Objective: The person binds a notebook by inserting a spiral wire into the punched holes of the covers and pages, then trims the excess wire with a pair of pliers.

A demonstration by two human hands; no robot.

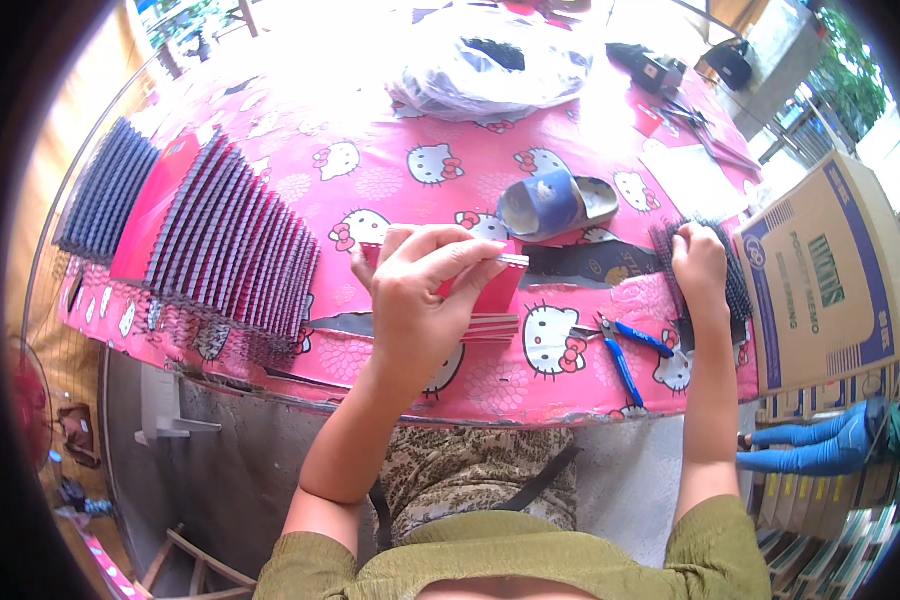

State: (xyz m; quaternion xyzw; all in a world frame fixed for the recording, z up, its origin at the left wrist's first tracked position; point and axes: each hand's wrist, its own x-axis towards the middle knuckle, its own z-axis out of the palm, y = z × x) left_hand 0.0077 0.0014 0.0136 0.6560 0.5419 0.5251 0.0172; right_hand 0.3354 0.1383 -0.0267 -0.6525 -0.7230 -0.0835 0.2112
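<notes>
My left hand is closed on a red-covered notepad, its thumb and fingers pinching the white-edged upper side. Just below that pad lie several more red notepads in a small stack. My right hand is at the table's right side, with its fingers curled into a pile of black spiral binding coils. The exact coil between its fingertips is too small to make out. Blue-handled pliers rest on the pink patterned tablecloth between my two hands.
Rows of spiral-bound red notepads stand at the left. A blue slide sandal sits mid-table. Beyond it is a clear plastic bag with dark contents. A large cardboard box borders the right edge. Another person is farther right.
</notes>
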